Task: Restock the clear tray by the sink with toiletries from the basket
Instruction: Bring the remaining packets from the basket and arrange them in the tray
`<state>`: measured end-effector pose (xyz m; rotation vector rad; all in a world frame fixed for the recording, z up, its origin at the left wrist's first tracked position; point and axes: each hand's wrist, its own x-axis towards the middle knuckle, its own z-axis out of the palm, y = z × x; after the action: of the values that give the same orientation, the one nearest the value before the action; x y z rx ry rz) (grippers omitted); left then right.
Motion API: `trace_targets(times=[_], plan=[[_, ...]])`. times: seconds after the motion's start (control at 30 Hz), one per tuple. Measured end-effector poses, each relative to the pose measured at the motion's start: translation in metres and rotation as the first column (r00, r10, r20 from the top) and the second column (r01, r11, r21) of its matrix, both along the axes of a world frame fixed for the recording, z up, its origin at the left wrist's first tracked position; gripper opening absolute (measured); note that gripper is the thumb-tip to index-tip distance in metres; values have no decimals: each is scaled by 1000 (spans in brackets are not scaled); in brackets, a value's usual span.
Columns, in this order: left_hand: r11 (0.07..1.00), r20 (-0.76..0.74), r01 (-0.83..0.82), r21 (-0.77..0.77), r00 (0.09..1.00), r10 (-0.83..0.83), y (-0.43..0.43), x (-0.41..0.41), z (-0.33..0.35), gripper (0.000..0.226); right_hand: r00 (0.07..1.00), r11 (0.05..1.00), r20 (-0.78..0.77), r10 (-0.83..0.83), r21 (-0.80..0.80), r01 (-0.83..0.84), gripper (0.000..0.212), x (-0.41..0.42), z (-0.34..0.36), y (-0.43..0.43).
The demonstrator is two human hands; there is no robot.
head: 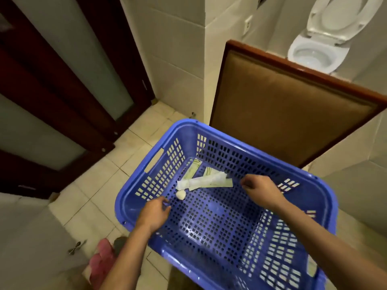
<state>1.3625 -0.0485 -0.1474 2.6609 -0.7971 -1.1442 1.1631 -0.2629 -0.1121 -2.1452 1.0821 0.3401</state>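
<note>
Both arms are down inside the blue basket (122, 204), over its perforated bottom. Stock in view: a small pile of flat white and pale-green sachets (206, 181), lying crossed over each other on the basket bottom toward the far-left corner. There's also one small white rounded item (181, 194) just on the near side of the pile's left end; can't tell what it is. My left grip (155, 214) has its fingers loosely curled with the thumb apart from them, nothing in it, palm turned toward the right. The white rounded item lies just beyond its fingertips, near but not touching. My right grip (259, 191) is back of hand up, fingers curled down and under, so the tips are hidden; can't tell whether it is clamped on anything. Its knuckles sit just right of the right end of the sachet pile, close, but I can't tell if they touch. So the pile lies between the two grips and slightly farther out than both. Around the basket: pale tiled floor (83, 195), and a dark wooden door with frosted panes (62, 84) to the left. A brown framed panel (282, 114) is behind the far rim, with a white toilet (314, 53), lid up, beyond it. Something pink (102, 258) is on the floor by my left forearm.
</note>
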Motion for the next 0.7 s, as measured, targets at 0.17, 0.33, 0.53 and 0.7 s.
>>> trace_targets(times=[0.17, 0.33, 0.53, 0.7], plan=[[986, -26, -15, 164, 999, 20, -50, 18, -101, 31, 978, 997, -204, -51, 38, 60, 21, 8, -95, 13], [950, 18, -209, 232, 977, 211, -69, 29, -186, 39, 946, 979, -309, -101, 138, 149, 21, 3, -168, 34], [909, 61, -400, 117, 916, 396, -76, 25, -238, 59, 918, 941, -370, -142, 237, 241, 30, -10, -216, 48], [847, 145, -529, -58, 835, 531, -86, 23, -233, 63, 927, 966, -353, -124, 171, 194, 33, 11, -224, 40]])
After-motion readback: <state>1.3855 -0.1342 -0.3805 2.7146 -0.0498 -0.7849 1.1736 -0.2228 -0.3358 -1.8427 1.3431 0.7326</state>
